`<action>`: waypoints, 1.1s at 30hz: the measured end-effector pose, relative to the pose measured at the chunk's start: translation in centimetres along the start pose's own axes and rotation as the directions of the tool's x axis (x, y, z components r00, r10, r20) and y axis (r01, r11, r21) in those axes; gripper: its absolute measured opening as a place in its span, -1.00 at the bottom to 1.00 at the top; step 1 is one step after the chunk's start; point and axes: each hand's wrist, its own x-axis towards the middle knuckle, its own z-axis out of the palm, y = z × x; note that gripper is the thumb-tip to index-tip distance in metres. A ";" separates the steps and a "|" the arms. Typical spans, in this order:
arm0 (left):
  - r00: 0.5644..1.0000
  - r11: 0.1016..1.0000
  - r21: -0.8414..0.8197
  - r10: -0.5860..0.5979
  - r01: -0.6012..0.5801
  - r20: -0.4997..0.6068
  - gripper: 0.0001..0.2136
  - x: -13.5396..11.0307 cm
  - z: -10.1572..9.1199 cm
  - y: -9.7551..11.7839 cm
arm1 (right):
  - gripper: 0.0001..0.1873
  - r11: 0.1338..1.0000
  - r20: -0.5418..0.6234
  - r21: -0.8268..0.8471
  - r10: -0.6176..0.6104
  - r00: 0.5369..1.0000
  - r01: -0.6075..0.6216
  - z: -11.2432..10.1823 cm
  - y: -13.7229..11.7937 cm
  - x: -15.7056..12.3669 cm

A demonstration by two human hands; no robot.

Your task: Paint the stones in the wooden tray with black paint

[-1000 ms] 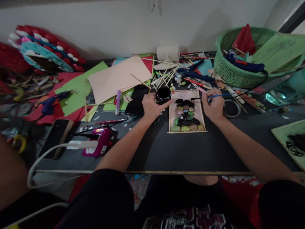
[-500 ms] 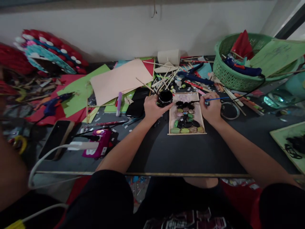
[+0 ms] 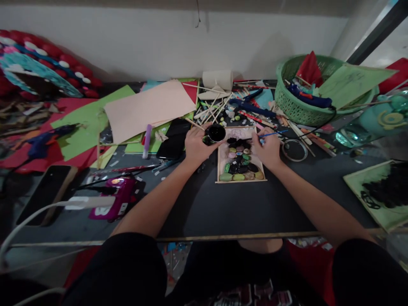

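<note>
My left hand (image 3: 195, 145) wraps round a small jar (image 3: 217, 133) of dark, black-looking liquid, held at the upper left edge of a small framed picture. My right hand (image 3: 267, 149) pinches a blue-handled paintbrush (image 3: 276, 134), and the hand covers part of the picture's right edge. The brush's tip reaches over the black patch near the picture's top, though its exact contact is hard to make out. The framed picture (image 3: 223, 156) lies flat on the table, with rows of green, black and pinkish pebbles on its pale ground.
Behind lie sheets of coloured paper (image 3: 149, 108), thin sticks, a paper roll (image 3: 218, 80) and a green basket (image 3: 299, 102). A phone (image 3: 47, 191) and purple power socket (image 3: 114, 197) lie left. At right are a clear ring-shaped lid (image 3: 294, 150) and a green board (image 3: 360, 180).
The view has swung a little to the right, so the scene sits further left. My right hand has moved slightly inward over the picture's edge with the brush; my left hand still holds the jar.
</note>
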 end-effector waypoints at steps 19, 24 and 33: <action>0.999 0.999 -0.010 -0.034 0.034 0.042 -0.30 0.0 -0.4 0.2 | -0.68 0.990 0.095 -0.121 0.077 0.993 -0.065 -0.3 -1.7 0.3; 0.997 0.999 -0.030 -0.036 0.038 0.071 -0.29 -0.1 -0.4 0.0 | -0.67 0.997 0.109 -0.051 0.059 0.992 -0.054 0.0 -1.4 0.5; 0.998 0.998 -0.034 -0.055 0.056 0.037 -0.30 0.2 -0.3 0.1 | -0.71 0.998 0.178 -0.059 0.029 0.984 -0.018 0.8 -1.2 2.5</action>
